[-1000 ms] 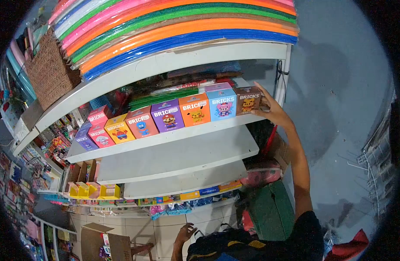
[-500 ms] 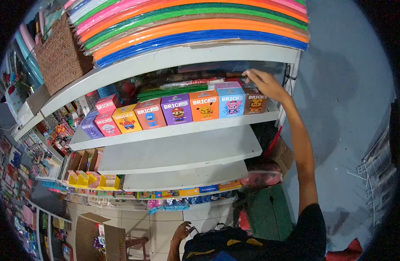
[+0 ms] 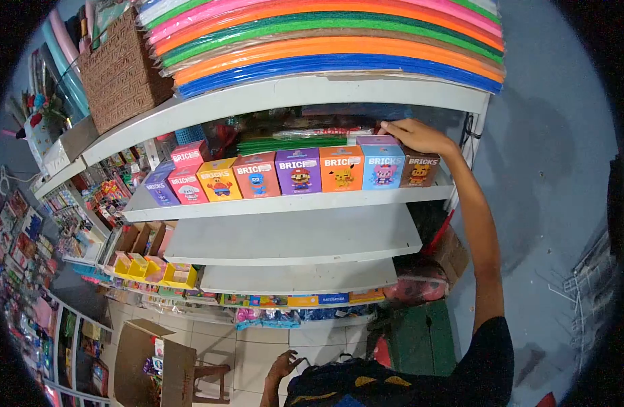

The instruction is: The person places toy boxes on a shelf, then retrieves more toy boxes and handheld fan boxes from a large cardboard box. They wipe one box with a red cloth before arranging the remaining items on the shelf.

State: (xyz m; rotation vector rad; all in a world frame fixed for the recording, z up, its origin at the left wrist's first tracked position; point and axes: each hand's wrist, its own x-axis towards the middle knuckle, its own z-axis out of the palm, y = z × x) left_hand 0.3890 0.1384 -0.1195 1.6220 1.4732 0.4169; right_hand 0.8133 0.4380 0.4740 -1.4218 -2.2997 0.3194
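Blue box: one light-blue cardboard BRICKS carton with a pinkish-purple top, upright on the white shelf, second from the right end of the row.
Brown box: one dark-brown cardboard BRICKS carton, just beside it, last on the right.
Right hand: over the tops of these two, fingers bent toward the back; from my remote view I cannot tell whether it pinches anything.
Left hand: low, fingers loosely bent and apart; I see nothing in it.
Carton handling: I judge it light and fairly stiff, smooth enough to slip, with panels that could dent.
Carton hold: I favour the two side faces near the top, or front and back where neighbours crowd.
Shelf edge: just ahead of the box fronts; a tipping risk, I judge.
Overhead: white upper shelf limits lift.
Right end: white upright post near the brown carton.
Open room: forward, past the shelf edge.
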